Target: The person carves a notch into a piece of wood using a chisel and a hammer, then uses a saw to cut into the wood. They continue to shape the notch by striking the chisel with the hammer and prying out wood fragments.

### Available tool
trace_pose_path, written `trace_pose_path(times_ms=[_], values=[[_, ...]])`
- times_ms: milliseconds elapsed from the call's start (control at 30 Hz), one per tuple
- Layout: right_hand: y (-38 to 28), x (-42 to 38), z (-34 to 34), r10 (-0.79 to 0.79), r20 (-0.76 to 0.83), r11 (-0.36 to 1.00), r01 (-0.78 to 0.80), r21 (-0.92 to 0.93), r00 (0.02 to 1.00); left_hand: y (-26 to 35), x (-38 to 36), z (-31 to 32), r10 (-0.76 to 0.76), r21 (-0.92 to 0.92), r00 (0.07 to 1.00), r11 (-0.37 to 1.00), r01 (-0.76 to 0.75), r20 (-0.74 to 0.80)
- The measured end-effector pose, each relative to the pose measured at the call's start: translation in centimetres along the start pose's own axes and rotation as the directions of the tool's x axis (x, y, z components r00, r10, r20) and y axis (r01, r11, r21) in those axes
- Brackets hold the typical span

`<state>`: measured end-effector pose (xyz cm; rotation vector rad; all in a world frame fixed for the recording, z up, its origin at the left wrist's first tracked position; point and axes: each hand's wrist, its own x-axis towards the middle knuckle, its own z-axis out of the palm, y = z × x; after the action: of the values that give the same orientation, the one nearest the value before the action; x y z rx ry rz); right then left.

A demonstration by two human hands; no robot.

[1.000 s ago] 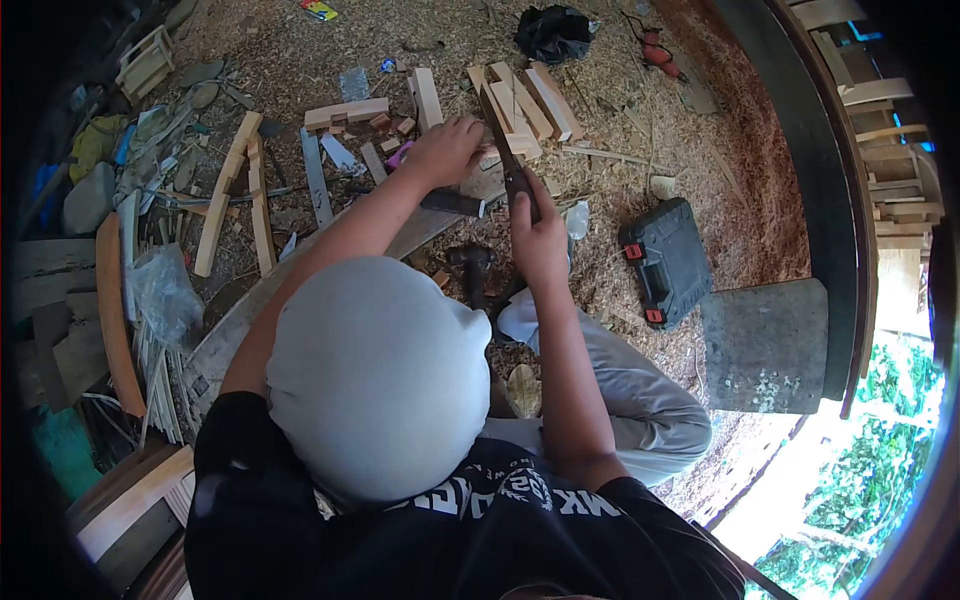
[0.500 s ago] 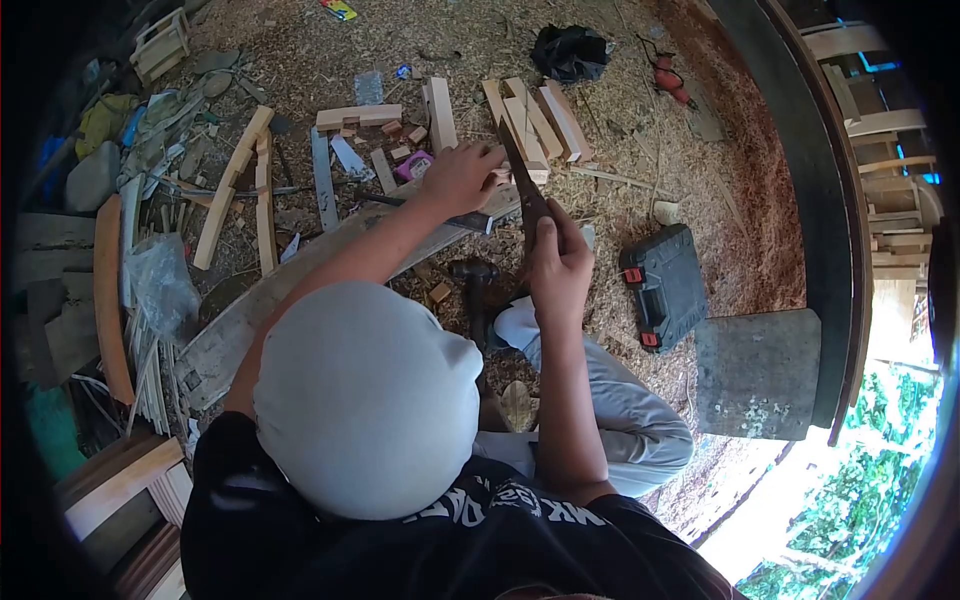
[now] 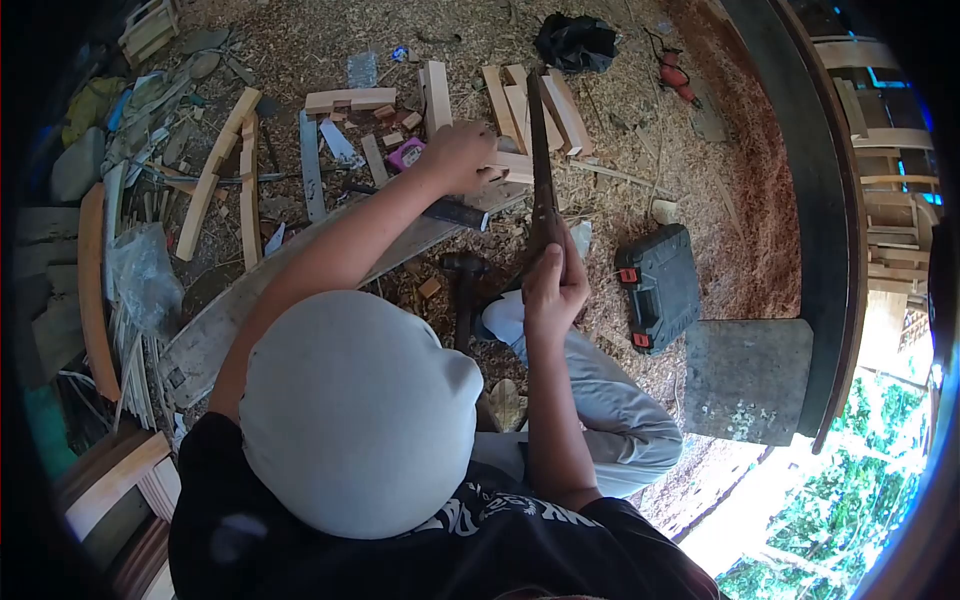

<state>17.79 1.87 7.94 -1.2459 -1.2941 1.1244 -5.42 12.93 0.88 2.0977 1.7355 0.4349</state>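
My left hand point(image 3: 460, 157) is closed on a light wood piece point(image 3: 515, 168) that lies over the end of a long board point(image 3: 270, 292). My right hand point(image 3: 556, 287) is wrapped round the handle of a handsaw point(image 3: 542, 160). The saw's dark blade points away from me and passes just right of or across the wood piece's end; which of these is unclear. Below my left hand a dark metal tool point(image 3: 455, 213) lies on the board. A hammer point(image 3: 464, 275) stands near my foot.
Cut wood pieces point(image 3: 350, 100) and a pink tape measure point(image 3: 406, 154) lie beyond the board. At the right are a black toolcase point(image 3: 661, 288), a flat panel point(image 3: 748, 378) and a red power tool point(image 3: 675, 75). A black plastic bag point(image 3: 577, 43) is at the top.
My right hand has moved slightly down, and the saw blade now points more upright and sits further right. The whole view has shifted a little. My left hand still holds the wood.
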Motion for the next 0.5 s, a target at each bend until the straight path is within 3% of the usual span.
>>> trace_pose_path(times_ms=[33, 67, 100, 133, 200, 267, 300, 400, 433, 500], values=[[0.4, -0.2, 0.0, 0.008, -0.004, 1.000, -0.008, 0.002, 1.000, -0.2, -0.2, 0.4, 0.104, 0.091, 0.976, 0.992, -0.088, -0.190], [0.7, -0.5, 0.0, 0.113, 0.012, 0.993, -0.113, 0.023, 0.994, -0.3, -0.3, 0.7, 0.222, 0.195, 0.906, 0.968, -0.159, -0.361], [0.4, -0.7, 0.3, 0.216, 0.029, 0.975, -0.217, 0.042, 0.976, -0.4, -0.4, 0.9, 0.227, 0.194, 0.909, 0.967, -0.167, -0.350], [2.3, -0.3, 0.7, 0.061, 0.024, 0.997, -0.062, 0.045, 0.998, -0.6, -0.3, 0.8, 0.197, 0.093, 0.941, 0.980, -0.178, -0.276], [4.0, -0.2, 0.8, 0.060, 0.032, 0.997, -0.062, 0.053, 0.998, -1.0, 0.6, 0.9, 0.178, -0.010, 0.966, 0.983, -0.183, -0.189], [4.7, -0.4, 1.4, 0.072, 0.027, 0.995, -0.074, 0.071, 0.997, -1.7, 2.0, 1.3, 0.042, -0.154, 0.982, 0.986, -0.071, -0.184], [5.7, -0.4, 1.6, 0.081, 0.018, 0.994, -0.082, 0.071, 0.997, -1.4, 2.3, 1.4, 0.046, -0.156, 0.984, 0.985, -0.074, -0.173], [8.7, -0.3, 2.3, -0.130, -0.055, 0.992, 0.129, -0.010, 0.990, -0.2, 2.6, 2.1, 0.034, 0.203, 0.852, 0.975, 0.085, -0.522], [8.8, -0.7, 2.5, -0.119, -0.057, 0.993, 0.118, -0.014, 0.991, 0.0, 2.6, 2.4, 0.030, 0.199, 0.858, 0.976, 0.084, -0.513], [8.4, -1.2, 2.7, -0.003, -0.038, 0.996, 0.007, 0.089, 0.999, 0.9, 2.9, 2.5, -0.339, 0.188, 0.902, 0.900, 0.393, -0.267]])
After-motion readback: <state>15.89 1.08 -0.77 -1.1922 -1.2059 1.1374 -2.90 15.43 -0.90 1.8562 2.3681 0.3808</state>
